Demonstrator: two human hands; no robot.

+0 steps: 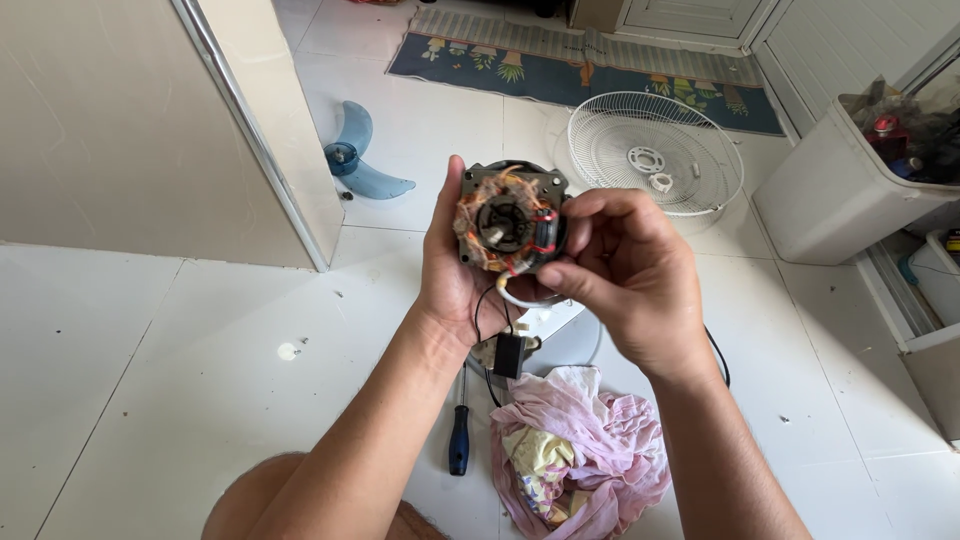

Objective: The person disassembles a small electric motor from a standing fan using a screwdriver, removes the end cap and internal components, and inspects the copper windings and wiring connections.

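A fan motor [505, 220] with dusty copper windings and a dark metal frame is held up in front of me. My left hand [450, 275] cradles it from behind and below, thumb along its left side. My right hand [625, 265] grips its right edge, fingertips pinching near the red and white wires [520, 285]. A black capacitor [508, 355] dangles under the motor on black leads.
On the white tiled floor lie a blue-handled screwdriver [459, 440], a pink crumpled cloth [580, 450], a white wire fan guard [655, 150], a blue fan blade [358, 155], a white bin [850, 190] of items at right and a patterned mat [580, 65] beyond.
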